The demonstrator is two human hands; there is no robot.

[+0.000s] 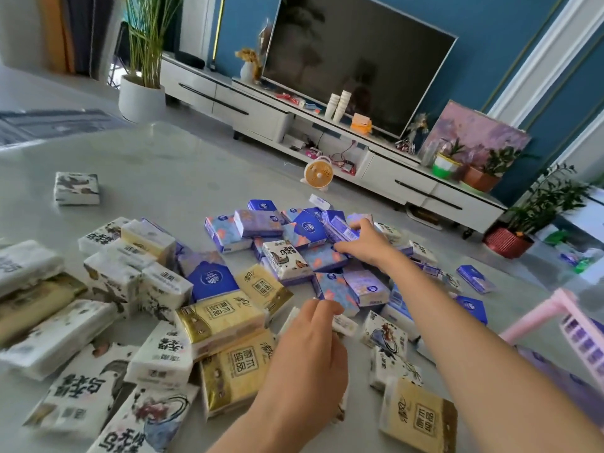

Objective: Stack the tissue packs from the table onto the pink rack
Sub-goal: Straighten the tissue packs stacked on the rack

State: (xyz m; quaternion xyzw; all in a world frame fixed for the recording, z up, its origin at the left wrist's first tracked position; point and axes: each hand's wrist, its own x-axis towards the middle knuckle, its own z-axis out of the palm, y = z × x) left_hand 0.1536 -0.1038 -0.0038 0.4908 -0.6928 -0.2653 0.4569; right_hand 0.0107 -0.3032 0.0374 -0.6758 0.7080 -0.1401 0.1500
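Note:
Several tissue packs lie scattered over the pale table [157,165]: white ink-printed ones [55,341] at the left, gold ones [222,317] in the middle, blue and purple ones [258,222] farther back. My right hand [362,243] reaches into the far pile and grips a purple pack [340,227]. My left hand [310,361] hovers low in the middle, fingers curled round a small white pack [344,323]. The pink rack [542,317] shows at the right edge with purple packs [585,341] on it.
One white pack [76,188] lies alone at the table's far left. Beyond the table stand a white TV cabinet [258,116], a large dark screen [356,60], an orange fan [318,173] on the floor and potted plants [510,237].

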